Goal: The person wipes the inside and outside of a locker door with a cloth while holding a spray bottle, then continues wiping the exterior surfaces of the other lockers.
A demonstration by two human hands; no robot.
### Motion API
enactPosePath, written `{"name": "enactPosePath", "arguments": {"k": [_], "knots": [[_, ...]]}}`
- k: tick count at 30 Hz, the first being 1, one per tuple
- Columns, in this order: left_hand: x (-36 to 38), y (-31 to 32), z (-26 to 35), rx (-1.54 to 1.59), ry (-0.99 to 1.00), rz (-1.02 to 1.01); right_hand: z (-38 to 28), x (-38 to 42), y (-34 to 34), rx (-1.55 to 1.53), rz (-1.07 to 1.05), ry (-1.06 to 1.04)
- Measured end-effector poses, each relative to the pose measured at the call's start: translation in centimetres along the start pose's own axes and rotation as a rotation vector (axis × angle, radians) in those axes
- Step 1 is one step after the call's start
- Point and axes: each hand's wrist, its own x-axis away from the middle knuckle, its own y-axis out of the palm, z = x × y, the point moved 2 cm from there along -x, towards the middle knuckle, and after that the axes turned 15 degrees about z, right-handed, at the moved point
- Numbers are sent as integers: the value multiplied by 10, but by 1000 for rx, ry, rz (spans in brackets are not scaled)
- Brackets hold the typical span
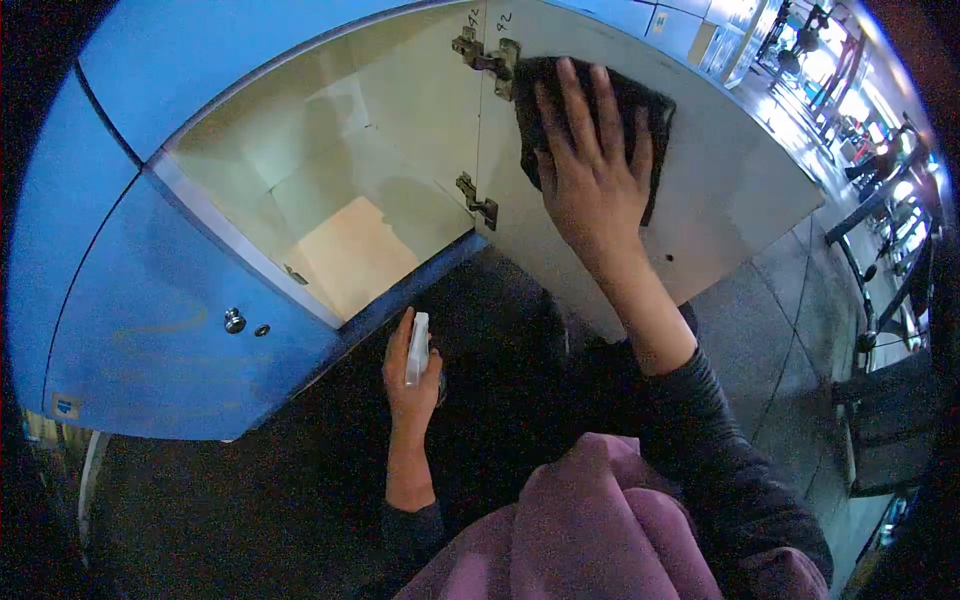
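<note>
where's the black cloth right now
In the head view, the black cloth is under the right hand, against the open door beside the upper hinge.

Likely gym, blue lockers [150,300], exercise equipment [880,240]

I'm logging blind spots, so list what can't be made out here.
Head view: whatever is below the white nozzle in the left hand, hidden by fingers and darkness.
Head view: the patch of the open door under the black cloth, covered by cloth and right hand.
Head view: the open door's outer face, turned away.
Head view: the inside behind the closed blue door.
Head view: details of the far equipment, small and blurred by glare.
</note>
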Motion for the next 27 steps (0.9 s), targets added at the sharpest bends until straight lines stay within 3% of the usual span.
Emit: {"name": "enactPosePath", "arguments": {"k": [5,7,9,12,15,17,19,21,24,27], "knots": [[-2,0,-6,-75,92,4,-12,70,26,143,-218,-188],[-1,-1,-4,-33,48,2,-14,118,36,118,-345,-292],[0,-4,-2,-6,28,5,-13,169,39,-101,-519,-208],[0,-4,1,13,19,-3,-9,231,39,-84,-591,-293],[-1,-2,5,10,3,-13,-9,238,33,-85,-641,-417],[0,0,6,-7,26,-9,-17,228,58,-428,-863,-16],[-1,1,8,-28,-9,-16,-31,222,75,-580,-851,107],[-1,-1,10,-36,-36,-6,-47,219,83,-545,-635,-65],[-1,-3,9,-22,-48,14,-69,221,121,-754,-575,186],[-2,-3,7,-9,-31,18,-83,226,146,-1005,-651,355]]}}
